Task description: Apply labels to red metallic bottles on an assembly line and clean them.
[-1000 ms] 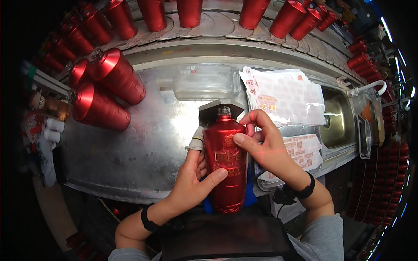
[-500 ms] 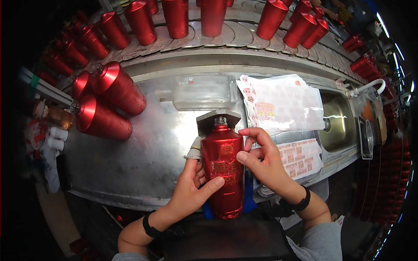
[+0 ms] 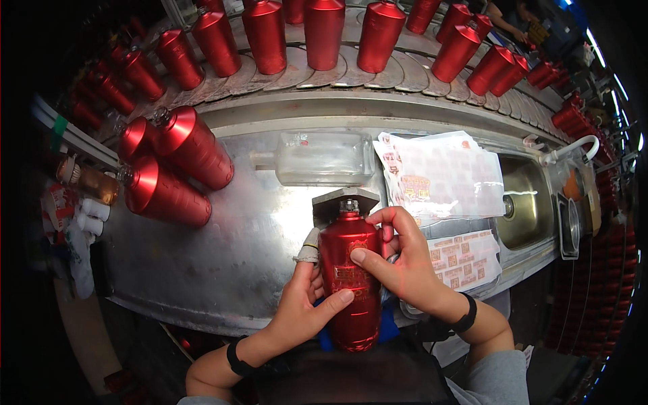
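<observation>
A glossy red bottle (image 3: 356,320) with gold lettering and a clear glass neck leans away from me, its neck at a notched metal rest (image 3: 368,200). My left hand (image 3: 297,307) grips its left side, thumb across the front; a pale cloth cover wraps the index fingertip. On the right side, my right hand (image 3: 410,260) has its thumb pressed on the gold emblem near the shoulder and its fingers curled at the edge. Beside that hand lie a printed sheet (image 3: 462,260) of small red-and-gold decals and a larger stack of white decal sheets (image 3: 449,179).
Beyond the metal worktop (image 3: 223,270), a plated conveyor (image 3: 270,84) carries several red bottles. Three more red bottles (image 3: 169,192) lean at the left. A clear rectangular glass bottle (image 3: 324,160) lies behind the rest. At the right is a sink (image 3: 523,202) with a white tap (image 3: 574,144).
My right thumb has come down onto the bottle's emblem from beside it. The conveyor bottles have shifted along to the right. The whole view has dropped slightly in the picture.
</observation>
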Demonstrator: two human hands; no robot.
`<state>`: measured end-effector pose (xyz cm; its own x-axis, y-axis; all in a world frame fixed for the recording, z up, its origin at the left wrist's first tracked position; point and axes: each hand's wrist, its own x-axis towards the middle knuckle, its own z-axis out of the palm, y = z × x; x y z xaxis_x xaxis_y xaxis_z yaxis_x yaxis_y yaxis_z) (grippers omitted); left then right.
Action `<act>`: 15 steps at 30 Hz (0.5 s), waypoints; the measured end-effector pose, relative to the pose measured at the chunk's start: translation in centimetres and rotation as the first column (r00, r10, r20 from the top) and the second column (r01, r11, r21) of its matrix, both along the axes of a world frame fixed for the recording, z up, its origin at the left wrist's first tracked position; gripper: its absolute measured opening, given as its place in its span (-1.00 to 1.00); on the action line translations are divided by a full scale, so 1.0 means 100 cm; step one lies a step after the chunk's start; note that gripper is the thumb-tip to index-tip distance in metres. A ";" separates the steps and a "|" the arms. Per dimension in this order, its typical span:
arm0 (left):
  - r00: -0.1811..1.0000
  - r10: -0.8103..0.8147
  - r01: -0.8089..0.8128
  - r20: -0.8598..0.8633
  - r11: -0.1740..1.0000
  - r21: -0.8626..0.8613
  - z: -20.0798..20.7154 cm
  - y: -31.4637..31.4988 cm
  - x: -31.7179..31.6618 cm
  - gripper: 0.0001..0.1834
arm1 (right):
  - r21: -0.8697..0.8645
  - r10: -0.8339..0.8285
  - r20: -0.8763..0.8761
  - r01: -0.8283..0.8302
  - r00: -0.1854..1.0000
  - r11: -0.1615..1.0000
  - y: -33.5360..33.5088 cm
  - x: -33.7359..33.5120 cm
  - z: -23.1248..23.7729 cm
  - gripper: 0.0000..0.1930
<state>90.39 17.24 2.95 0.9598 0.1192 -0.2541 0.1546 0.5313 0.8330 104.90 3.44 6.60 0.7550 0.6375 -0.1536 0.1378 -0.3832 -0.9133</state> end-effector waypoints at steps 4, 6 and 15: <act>1.000 0.000 0.000 -0.003 1.000 0.003 0.001 0.000 0.001 0.06 | 0.028 -0.016 -0.015 0.017 1.000 0.999 0.002 0.000 0.001 -0.52; 1.000 0.002 -0.002 -0.004 1.000 0.003 0.002 0.000 0.002 0.05 | -0.001 0.003 0.042 -0.003 0.999 1.000 0.003 0.003 0.005 -0.53; 1.000 0.017 -0.017 -0.021 1.000 0.012 0.005 0.001 0.005 0.02 | 0.001 -0.022 0.058 0.022 0.998 1.000 0.011 0.005 0.006 -0.56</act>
